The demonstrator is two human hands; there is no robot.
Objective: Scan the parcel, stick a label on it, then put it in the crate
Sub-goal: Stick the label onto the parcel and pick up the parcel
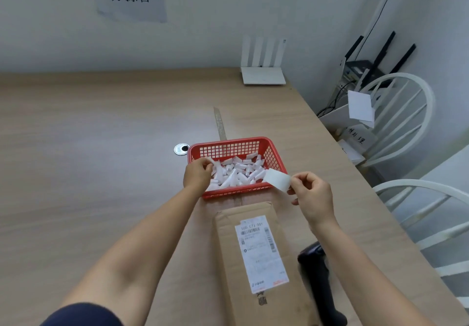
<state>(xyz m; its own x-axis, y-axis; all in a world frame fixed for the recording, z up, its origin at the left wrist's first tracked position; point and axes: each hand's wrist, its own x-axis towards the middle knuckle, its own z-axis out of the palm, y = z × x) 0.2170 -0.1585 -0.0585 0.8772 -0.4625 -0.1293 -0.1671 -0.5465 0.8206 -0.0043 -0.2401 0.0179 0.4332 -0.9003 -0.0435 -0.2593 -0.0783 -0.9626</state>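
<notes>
Parcel (pixel 256 257) flat on counter (pixel 88 148), at 6 o'clock from red basket (pixel 233 148), w/ printed label up. Right hand (pixel 313 196) pinches blank label (pixel 277 179) over basket's 4 o'clock corner. Left hand (pixel 198 174) closed on white slip at basket's 9 o'clock side. Basket full of white slips. Black scanner (pixel 317 275) at 3 o'clock of parcel, on counter.

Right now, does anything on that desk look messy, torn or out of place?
Little stands out. The cardboard parcel lies slightly askew, with a ragged far edge. The red basket holds a loose heap of white paper scraps. The left hand drops a scrap there; the right hand holds a white label.
</notes>
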